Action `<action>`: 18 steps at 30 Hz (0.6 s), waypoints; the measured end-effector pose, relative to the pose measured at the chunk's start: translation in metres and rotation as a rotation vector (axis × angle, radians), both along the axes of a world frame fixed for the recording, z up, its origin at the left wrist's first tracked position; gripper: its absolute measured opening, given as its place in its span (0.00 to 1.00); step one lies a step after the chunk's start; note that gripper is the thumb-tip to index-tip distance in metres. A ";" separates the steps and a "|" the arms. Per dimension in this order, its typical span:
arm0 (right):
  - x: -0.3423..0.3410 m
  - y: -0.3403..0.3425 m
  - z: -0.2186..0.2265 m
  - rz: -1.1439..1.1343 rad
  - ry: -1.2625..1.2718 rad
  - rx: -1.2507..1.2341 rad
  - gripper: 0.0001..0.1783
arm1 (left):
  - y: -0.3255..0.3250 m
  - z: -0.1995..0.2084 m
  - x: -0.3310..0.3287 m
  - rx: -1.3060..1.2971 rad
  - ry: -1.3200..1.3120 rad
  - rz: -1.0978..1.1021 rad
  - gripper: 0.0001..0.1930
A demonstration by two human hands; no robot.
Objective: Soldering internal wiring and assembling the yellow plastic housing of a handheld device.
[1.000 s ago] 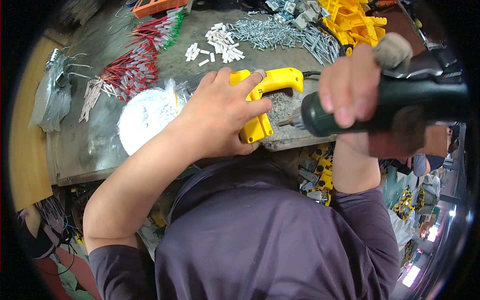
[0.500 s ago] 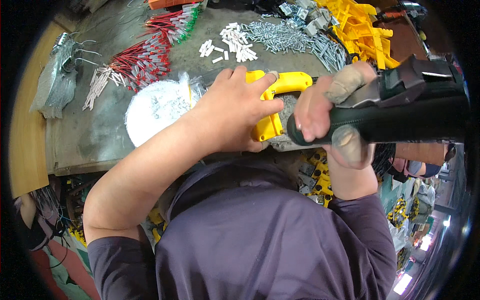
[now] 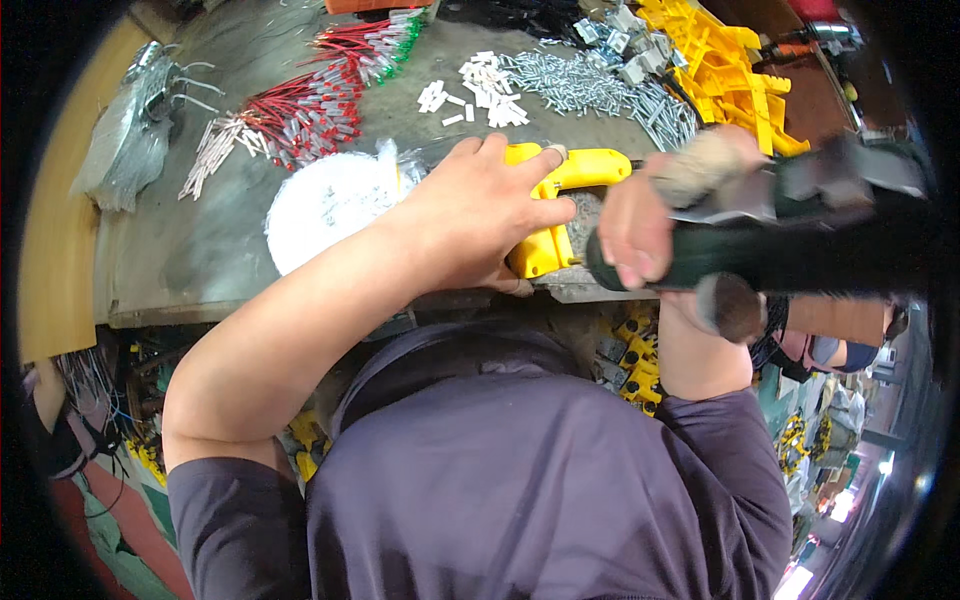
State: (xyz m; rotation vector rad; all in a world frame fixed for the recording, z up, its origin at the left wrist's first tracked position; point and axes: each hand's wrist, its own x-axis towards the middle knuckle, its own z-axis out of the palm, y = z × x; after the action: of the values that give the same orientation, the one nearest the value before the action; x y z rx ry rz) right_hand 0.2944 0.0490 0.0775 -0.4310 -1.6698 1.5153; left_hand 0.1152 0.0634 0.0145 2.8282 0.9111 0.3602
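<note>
My left hand (image 3: 480,205) is wrapped round a yellow plastic handle housing (image 3: 592,168), pressing it down near the table's front edge. A thin metal screw or pin sticks out of the housing's right side. My right hand (image 3: 638,225) grips a dark green, cylindrical tool (image 3: 800,250) lying almost level, its rounded end close to the housing's right side. Whether tool and screw touch, I cannot tell. The tool is smeared by motion, and its exact kind does not show. Beige covers sit on some fingers of the right hand.
Beyond my hands lie silver screws (image 3: 570,82), white sleeves (image 3: 490,88), red-wired parts (image 3: 315,105) and yellow plastic pieces (image 3: 705,50). A white bag (image 3: 325,210) rests beside my left forearm. At far left is a plastic-wrapped bundle (image 3: 130,150). Yellow parts (image 3: 640,365) sit below the table edge.
The whole view has shifted slightly, moving the table items right. My right hand and the tool have shifted a little right and blurred; the left hand keeps its hold on the housing.
</note>
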 end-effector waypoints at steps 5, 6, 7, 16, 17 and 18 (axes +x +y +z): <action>-0.008 0.003 -0.001 0.040 0.003 0.003 0.31 | 0.002 -0.006 0.000 0.014 -0.010 -0.003 0.34; -0.010 0.005 -0.003 0.051 0.007 0.003 0.31 | 0.003 -0.006 0.000 -0.003 -0.017 0.013 0.33; -0.011 0.004 -0.003 0.054 0.005 0.002 0.32 | 0.001 -0.006 0.001 -0.022 -0.030 0.020 0.32; -0.018 0.001 -0.002 0.102 0.008 0.016 0.33 | 0.000 -0.008 -0.002 0.016 -0.116 0.009 0.34; -0.018 -0.001 -0.001 0.105 0.009 0.020 0.34 | 0.000 -0.008 -0.002 0.020 -0.117 0.010 0.34; -0.018 -0.003 0.000 0.108 0.011 0.023 0.34 | -0.001 -0.009 -0.004 0.046 -0.158 0.010 0.34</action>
State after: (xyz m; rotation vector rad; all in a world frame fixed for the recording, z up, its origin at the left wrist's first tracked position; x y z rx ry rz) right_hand 0.2763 0.0459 0.0776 -0.3237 -1.7248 1.5717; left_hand 0.1110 0.0621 0.0059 2.7881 0.8957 0.6044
